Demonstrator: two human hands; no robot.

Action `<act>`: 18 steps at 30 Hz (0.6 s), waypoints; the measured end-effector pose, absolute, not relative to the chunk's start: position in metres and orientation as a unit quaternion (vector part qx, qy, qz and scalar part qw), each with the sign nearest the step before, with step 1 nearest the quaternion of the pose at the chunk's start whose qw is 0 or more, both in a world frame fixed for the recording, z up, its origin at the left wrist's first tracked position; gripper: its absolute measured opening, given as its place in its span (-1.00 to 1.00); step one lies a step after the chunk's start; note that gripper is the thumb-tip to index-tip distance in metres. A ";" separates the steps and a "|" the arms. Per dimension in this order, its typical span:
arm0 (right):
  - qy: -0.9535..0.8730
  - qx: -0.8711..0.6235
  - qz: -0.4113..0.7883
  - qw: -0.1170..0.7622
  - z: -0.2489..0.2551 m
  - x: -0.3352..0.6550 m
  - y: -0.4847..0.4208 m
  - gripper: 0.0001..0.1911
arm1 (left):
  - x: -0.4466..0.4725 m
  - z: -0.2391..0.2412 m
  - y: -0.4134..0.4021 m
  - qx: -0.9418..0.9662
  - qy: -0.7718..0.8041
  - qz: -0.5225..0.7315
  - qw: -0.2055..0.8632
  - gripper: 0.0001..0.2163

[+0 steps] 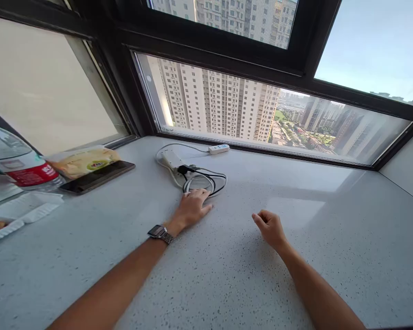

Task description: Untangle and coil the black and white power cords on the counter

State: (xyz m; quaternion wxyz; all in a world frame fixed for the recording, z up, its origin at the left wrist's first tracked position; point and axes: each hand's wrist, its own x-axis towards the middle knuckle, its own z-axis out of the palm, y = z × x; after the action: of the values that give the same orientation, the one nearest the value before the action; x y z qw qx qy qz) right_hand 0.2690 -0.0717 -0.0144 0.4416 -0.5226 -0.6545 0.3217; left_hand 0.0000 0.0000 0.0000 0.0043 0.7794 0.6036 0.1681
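Note:
My left hand (193, 203), with a wristwatch (160, 233) at its wrist, rests on the near side of a coiled white cable (211, 179). Its fingers curl over the loops, and the thumb stands out to the right. A black plug (185, 169) sits at the end of a white power strip (172, 159) just behind the coil. From there a thin cord loops back to a small white block with several sockets (219, 149) near the window. My right hand (268, 225) is closed in a loose fist above the counter, away from the cables, and nothing shows in it.
On the left of the speckled white counter (227, 275) lie a dark phone (98, 178), a yellowish soft pack (79, 162), a large clear bottle with a red label (31, 172) and a white tray (28, 207) holding food. Dark window frames (261, 153) border the back.

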 end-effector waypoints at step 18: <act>-0.459 -0.637 0.395 0.477 -0.006 0.292 -0.047 -0.33 | 0.032 -0.002 -0.010 0.773 0.582 0.239 -0.084 -0.65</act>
State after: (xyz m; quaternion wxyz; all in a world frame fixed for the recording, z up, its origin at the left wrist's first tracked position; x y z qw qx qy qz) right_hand 0.2915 -0.0475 -0.0058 0.4772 -0.6368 -0.4593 0.3948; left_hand 0.0324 -0.0101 -0.0015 -0.0836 0.7727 0.5822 0.2387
